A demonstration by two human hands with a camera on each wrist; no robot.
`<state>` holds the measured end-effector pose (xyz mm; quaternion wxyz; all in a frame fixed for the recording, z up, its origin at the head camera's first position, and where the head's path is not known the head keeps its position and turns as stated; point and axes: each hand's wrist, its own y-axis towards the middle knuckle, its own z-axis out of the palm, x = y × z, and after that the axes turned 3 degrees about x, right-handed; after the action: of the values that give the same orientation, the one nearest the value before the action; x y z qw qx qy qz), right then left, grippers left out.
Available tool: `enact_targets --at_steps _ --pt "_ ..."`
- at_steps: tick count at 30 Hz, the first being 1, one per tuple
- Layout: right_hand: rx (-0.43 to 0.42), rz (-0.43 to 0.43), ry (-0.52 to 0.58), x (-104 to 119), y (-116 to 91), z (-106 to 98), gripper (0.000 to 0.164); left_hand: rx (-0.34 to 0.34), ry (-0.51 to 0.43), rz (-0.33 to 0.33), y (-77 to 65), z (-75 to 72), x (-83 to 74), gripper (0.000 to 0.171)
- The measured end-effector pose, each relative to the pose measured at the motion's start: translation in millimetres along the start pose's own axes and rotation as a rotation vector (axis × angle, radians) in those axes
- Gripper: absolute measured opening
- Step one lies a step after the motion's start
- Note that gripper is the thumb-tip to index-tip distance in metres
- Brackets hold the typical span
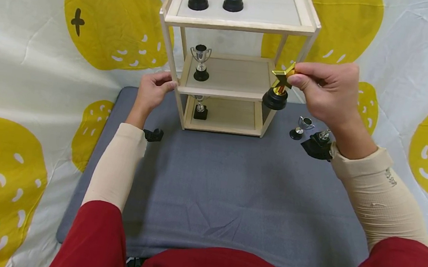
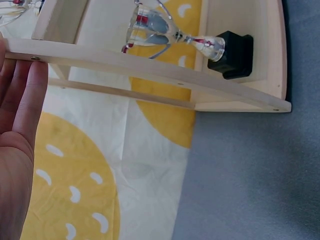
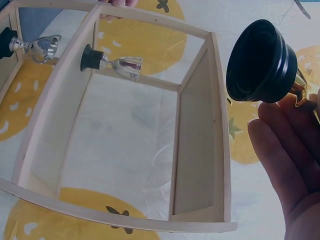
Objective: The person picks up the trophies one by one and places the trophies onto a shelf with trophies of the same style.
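Observation:
My right hand (image 1: 329, 92) pinches a gold star trophy (image 1: 275, 98) by its star, in front of the rack's right side near middle-shelf height. The trophy's round black base (image 3: 262, 62) shows its hollow underside in the right wrist view. My left hand (image 1: 152, 92) grips the left front post of the light wooden three-tier rack (image 1: 223, 93) at the middle shelf. A silver cup trophy (image 1: 201, 73) stands at the left of that shelf. On the bottom shelf is another silver cup trophy (image 2: 232, 55), its top partly hidden in the head view. Two red star trophies (image 1: 198, 1) stand on top.
The rack stands at the far part of a grey cloth-covered table (image 1: 207, 186). To its right are a small silver cup (image 1: 296, 132) and another silver trophy (image 1: 324, 135), partly covered by my right wrist. A white cloth with yellow shapes (image 1: 115, 19) hangs behind.

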<state>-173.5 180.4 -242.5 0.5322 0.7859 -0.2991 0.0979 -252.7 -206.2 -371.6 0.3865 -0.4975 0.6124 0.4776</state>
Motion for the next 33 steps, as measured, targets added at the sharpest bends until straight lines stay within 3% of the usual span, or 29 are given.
enact_targets --at_steps 17,33 --pt "-0.008 -0.020 0.012 -0.2 3.2 -1.2 0.013 0.005 -0.008 -0.027 0.8 -0.3 0.5 0.034" --pt "-0.016 -0.042 0.008 -0.8 6.7 -0.2 0.015 0.007 -0.017 0.000 0.7 -0.2 0.9 0.030"
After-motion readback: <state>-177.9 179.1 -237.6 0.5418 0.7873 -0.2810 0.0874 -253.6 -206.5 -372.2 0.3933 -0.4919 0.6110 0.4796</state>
